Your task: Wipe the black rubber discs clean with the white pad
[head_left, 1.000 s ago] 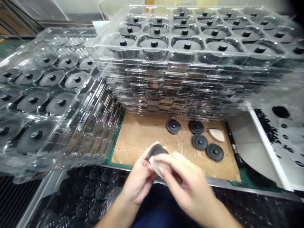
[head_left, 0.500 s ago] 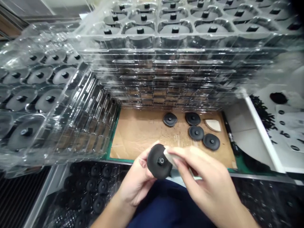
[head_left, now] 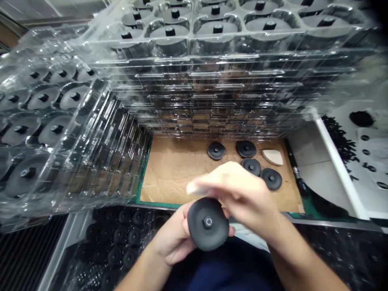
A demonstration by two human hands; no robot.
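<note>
Low in the middle of the head view, my left hand (head_left: 172,238) grips a round black disc (head_left: 209,234) by its edge. The disc's short raised stub faces up. My right hand (head_left: 245,194) is just above the disc's far edge, its fingers bent and smeared by motion. A small white flat piece (head_left: 197,188) sticks out from under those fingers; most of it is hidden. Beyond the hands, several similar black discs (head_left: 216,150) lie on a cardboard sheet (head_left: 169,169). Near them rests a cream-coloured wedge-shaped piece (head_left: 273,157).
Stacked clear plastic trays (head_left: 212,81) holding black discs stand behind the cardboard, and another tray stack (head_left: 100,133) stands at left. A white panel (head_left: 336,169) and a black pen (head_left: 295,169) are on the right. More black parts (head_left: 121,234) sit below the bench edge.
My right hand has moved up and left across the disc's far edge, with its back turned more upward. The disc has shifted slightly nearer to me in my left hand.
</note>
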